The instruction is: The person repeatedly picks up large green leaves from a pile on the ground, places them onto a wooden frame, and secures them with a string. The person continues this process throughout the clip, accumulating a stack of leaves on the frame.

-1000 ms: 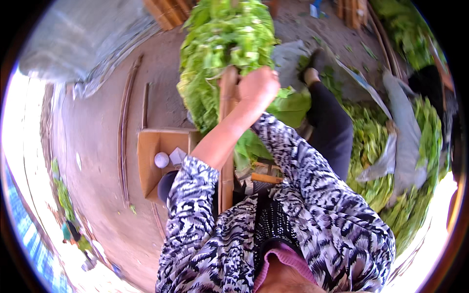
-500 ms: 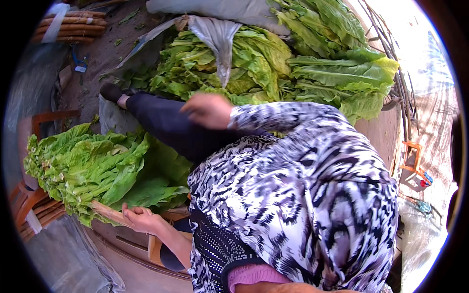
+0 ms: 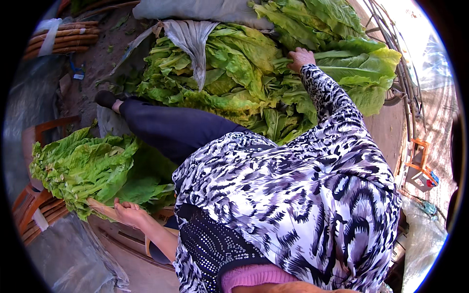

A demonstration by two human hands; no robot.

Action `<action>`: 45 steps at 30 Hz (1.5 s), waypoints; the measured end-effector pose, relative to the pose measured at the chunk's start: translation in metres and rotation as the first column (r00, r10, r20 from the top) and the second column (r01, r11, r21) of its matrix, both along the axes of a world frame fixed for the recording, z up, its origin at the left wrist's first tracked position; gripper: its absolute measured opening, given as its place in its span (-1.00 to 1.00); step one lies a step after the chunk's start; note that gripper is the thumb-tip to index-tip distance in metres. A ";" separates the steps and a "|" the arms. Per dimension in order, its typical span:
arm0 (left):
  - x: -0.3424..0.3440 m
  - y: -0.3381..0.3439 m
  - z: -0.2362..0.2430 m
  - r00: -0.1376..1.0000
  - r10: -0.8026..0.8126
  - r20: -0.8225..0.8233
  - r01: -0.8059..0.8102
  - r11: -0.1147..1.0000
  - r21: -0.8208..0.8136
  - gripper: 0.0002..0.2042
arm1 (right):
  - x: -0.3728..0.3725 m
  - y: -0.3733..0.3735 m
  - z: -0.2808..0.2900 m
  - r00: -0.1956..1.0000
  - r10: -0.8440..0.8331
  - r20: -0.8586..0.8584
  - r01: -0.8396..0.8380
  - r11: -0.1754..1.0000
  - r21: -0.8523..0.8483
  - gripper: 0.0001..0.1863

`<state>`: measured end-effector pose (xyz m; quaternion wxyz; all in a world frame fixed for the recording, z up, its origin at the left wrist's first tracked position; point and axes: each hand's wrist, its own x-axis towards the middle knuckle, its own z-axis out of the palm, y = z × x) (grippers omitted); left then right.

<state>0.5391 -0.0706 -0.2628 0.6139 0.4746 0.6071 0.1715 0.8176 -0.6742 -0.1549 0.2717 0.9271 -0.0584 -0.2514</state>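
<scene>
Picking leaves seems the step in hand: the right hand (image 3: 301, 59) reaches into the leaf pile (image 3: 239, 58), its grip hidden; the left hand (image 3: 130, 214) is curled at the wooden stick (image 3: 102, 209) by the leaf bundle (image 3: 88, 166), pinch unclear; lifting would call for gripping stems

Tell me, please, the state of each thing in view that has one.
Left hand: half-curled at the stick; grip unclear
Right hand: on the leaf pile; grip unclear
Stick: partly covered by leaves
Leaf pile: loose, partly yellowish
Grey sheet: crumpled, draped over pile
Upper-left pole bundle: bound
</scene>
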 end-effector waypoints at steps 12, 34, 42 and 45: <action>-0.017 0.016 -0.028 0.998 0.047 0.037 -0.044 0.996 -0.071 -0.74 | 0.079 0.035 0.034 0.933 0.304 0.194 -0.348 0.901 0.260 -0.68; -0.035 0.004 -0.002 0.984 0.110 0.139 -0.108 0.994 -0.023 -0.75 | 0.031 0.113 -0.018 0.957 0.288 -0.039 -0.286 0.957 0.049 -0.67; -0.074 0.022 -0.001 0.877 -0.206 -0.435 0.433 0.731 0.527 -0.79 | -0.013 0.430 0.006 0.671 0.738 0.069 -0.546 0.429 0.719 -0.54; -0.052 0.024 0.067 0.783 -0.337 -0.522 0.552 0.763 0.335 -0.75 | -0.067 0.574 0.009 0.482 0.876 -0.022 -0.504 0.297 0.811 -0.60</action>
